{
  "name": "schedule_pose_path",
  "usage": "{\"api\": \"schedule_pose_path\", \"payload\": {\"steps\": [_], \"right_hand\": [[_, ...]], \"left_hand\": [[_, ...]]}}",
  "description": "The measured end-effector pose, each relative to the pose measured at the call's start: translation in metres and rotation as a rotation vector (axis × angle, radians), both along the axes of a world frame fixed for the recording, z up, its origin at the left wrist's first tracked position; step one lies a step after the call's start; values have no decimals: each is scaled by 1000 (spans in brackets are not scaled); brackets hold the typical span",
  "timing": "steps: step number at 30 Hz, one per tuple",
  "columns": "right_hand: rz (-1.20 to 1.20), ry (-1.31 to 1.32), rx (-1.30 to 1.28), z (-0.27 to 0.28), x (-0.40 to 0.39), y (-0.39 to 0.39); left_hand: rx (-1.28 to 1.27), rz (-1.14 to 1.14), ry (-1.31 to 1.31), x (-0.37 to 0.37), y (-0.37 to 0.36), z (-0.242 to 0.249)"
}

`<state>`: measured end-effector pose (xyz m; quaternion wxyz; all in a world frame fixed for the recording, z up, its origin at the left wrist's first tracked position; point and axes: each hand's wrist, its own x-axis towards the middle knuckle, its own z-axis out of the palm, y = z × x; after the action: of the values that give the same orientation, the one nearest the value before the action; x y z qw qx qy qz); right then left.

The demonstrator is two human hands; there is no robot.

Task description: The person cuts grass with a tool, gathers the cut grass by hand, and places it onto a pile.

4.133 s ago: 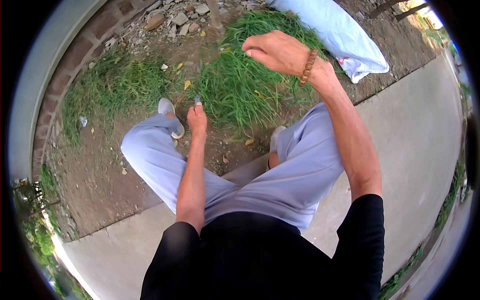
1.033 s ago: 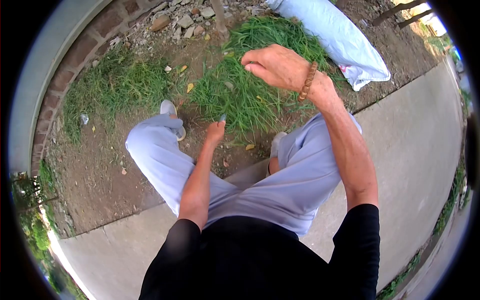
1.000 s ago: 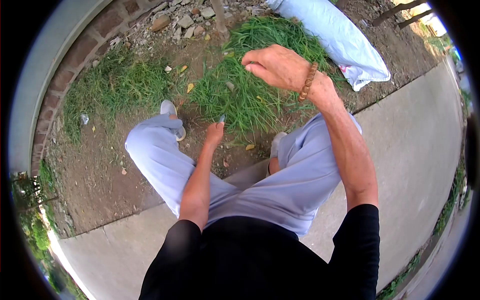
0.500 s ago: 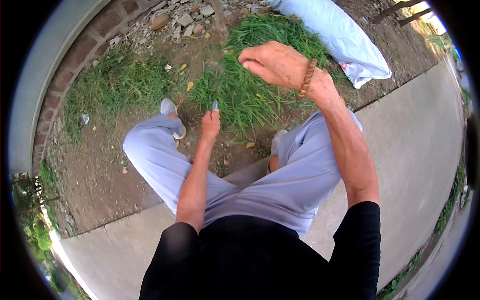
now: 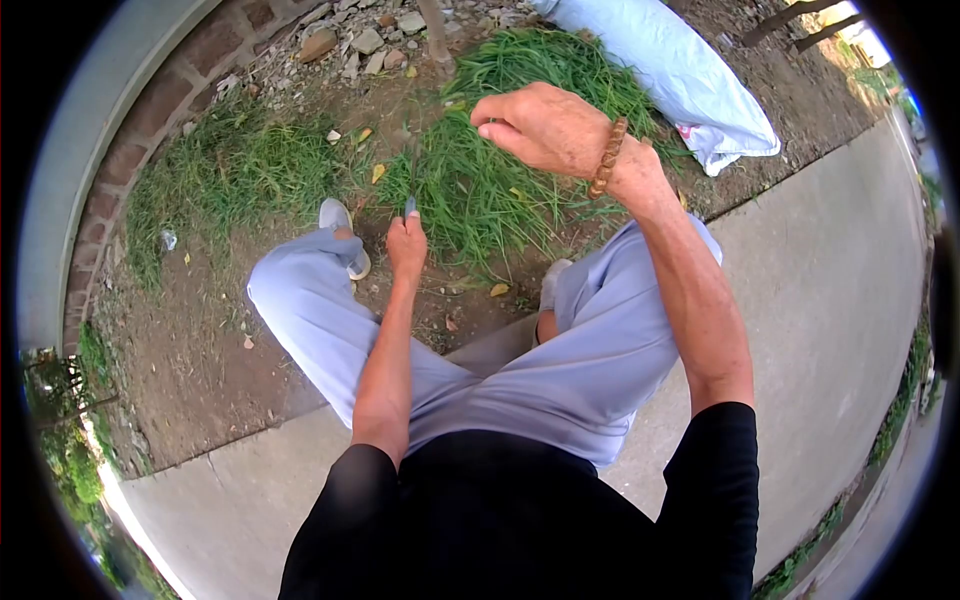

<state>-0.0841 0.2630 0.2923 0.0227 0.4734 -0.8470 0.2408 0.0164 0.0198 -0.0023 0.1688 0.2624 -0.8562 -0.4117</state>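
Observation:
My left hand (image 5: 407, 246) is closed around a narrow tool with a grey handle (image 5: 410, 205), which points away from me at the left edge of the cut grass (image 5: 485, 190). Beyond the handle the tool is thin and blurred, so its kind cannot be made out. Over the grass, my right hand (image 5: 550, 128) is raised with its fingers curled and the thumb close to them. Whatever it may hold is hidden. A brown beaded bracelet (image 5: 608, 158) circles that wrist.
A pale blue sack (image 5: 680, 80) lies behind the grass on the right. Stones (image 5: 368, 42) and a thin trunk (image 5: 434, 30) stand at the back, beside a curved brick edging (image 5: 125, 160). More grass (image 5: 235, 165) lies left. Concrete paving (image 5: 800, 270) runs under me.
My left hand and its tool have moved slightly left and away from me. My right hand has shifted a little left, its fingers still curled.

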Motion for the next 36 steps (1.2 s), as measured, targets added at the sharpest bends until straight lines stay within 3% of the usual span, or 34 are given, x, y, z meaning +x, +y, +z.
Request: {"api": "schedule_pose_path", "payload": {"steps": [2, 5, 7, 9, 11, 14, 18, 23, 24, 25, 27, 28, 29, 31, 36], "right_hand": [[7, 11, -12, -2, -1, -1], [4, 17, 0, -1, -1, -2], [-8, -5, 12, 2, 1, -1], [-2, -2, 3, 0, 0, -1], [4, 6, -7, 1, 0, 0], [25, 19, 40, 4, 2, 1], [25, 20, 21, 4, 3, 3], [9, -4, 32, 4, 6, 2], [4, -6, 36, 3, 6, 1], [-2, -7, 41, 3, 6, 0], [8, -2, 34, 0, 6, -3], [16, 0, 24, -1, 6, -5], [16, 3, 28, -1, 6, -5], [26, 10, 25, -1, 7, -5], [6, 4, 6, 2, 10, -3]], "left_hand": [[338, -31, 94, -8, 6, -4], [183, -133, 33, 2, 16, -19], [238, -159, -85, 5, 2, -68], [344, -272, -452, 17, -4, -76], [371, -167, -411, 19, -10, -74], [1, -143, -303, 11, -8, -33], [-196, -33, -155, 1, 1, -7], [132, -78, 54, -20, 16, 11], [176, -120, 107, -25, 16, -12], [178, -119, 108, -24, 19, -20], [435, -226, -135, -21, 28, -40], [285, -260, -223, -21, 21, -82], [290, -262, -220, -17, 21, -79], [27, -272, -339, 1, 23, -67], [-73, -47, -234, -1, 11, -48]]}}
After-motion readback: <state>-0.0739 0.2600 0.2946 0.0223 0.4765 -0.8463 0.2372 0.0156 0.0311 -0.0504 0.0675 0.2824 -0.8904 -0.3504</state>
